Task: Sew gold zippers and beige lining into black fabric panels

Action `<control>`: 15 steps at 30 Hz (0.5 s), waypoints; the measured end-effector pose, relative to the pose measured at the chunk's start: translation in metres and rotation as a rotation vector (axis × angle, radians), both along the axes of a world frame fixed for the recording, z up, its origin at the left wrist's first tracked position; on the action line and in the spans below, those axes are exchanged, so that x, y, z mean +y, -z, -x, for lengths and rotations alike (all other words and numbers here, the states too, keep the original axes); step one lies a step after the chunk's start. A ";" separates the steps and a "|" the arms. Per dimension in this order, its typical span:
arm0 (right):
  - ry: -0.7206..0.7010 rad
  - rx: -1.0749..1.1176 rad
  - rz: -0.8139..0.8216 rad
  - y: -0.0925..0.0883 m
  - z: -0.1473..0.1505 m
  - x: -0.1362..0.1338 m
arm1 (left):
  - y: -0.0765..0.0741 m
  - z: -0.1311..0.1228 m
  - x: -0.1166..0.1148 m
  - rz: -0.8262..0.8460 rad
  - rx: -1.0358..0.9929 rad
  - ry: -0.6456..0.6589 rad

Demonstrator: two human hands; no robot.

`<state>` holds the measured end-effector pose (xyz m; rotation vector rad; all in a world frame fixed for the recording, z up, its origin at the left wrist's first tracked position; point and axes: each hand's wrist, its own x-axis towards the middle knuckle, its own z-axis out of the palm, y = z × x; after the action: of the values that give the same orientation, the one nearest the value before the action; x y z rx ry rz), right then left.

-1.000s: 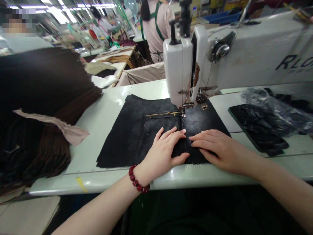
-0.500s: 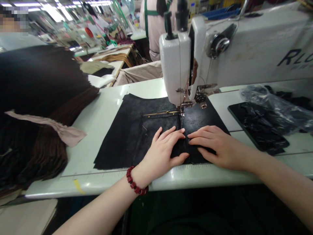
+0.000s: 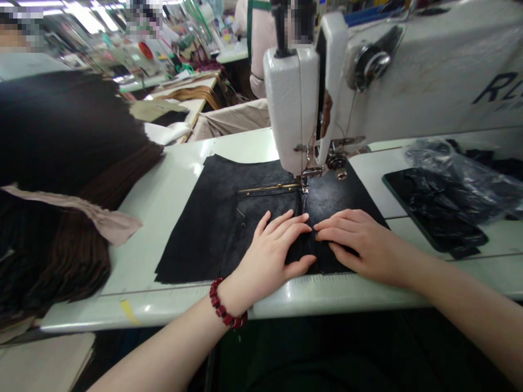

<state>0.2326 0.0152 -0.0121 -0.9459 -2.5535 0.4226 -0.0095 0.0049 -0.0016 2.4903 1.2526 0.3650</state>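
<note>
Black leather-like fabric [image 3: 196,223] lies flat on the pale green sewing table [image 3: 134,258]. A gold zipper [image 3: 269,188] runs across its upper middle. My left hand [image 3: 278,247], with a dark red bracelet on its wrist, rests on the fabric with fingers spread. Just right of it, my right hand [image 3: 353,242] lies on the same fabric, its fingers stretched toward the seam. The fingertips of both hands are close together, below the presser foot [image 3: 304,188] of the white sewing machine [image 3: 290,103], which stands on the fabric at the zipper's right end.
A tall stack of dark pieces [image 3: 69,147] stands at the left, with a pinkish strip [image 3: 81,209] across it. At the right are a dark tray-like object [image 3: 400,190] and clear plastic [image 3: 441,158] with black scraps. A person [image 3: 263,49] stands behind the machine.
The view has shifted slightly. My hands and the fabric hold nearly the same place under the machine.
</note>
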 end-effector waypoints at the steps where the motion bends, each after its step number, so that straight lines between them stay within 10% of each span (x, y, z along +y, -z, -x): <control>1: 0.003 0.000 -0.005 0.000 0.000 -0.001 | 0.000 0.000 0.000 -0.001 0.001 0.002; 15: -0.021 -0.011 -0.054 0.004 -0.007 -0.009 | 0.001 -0.001 0.000 -0.004 -0.014 0.000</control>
<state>0.2400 0.0064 -0.0156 -0.9051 -2.5733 0.3533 -0.0088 0.0050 -0.0027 2.4865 1.2475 0.3848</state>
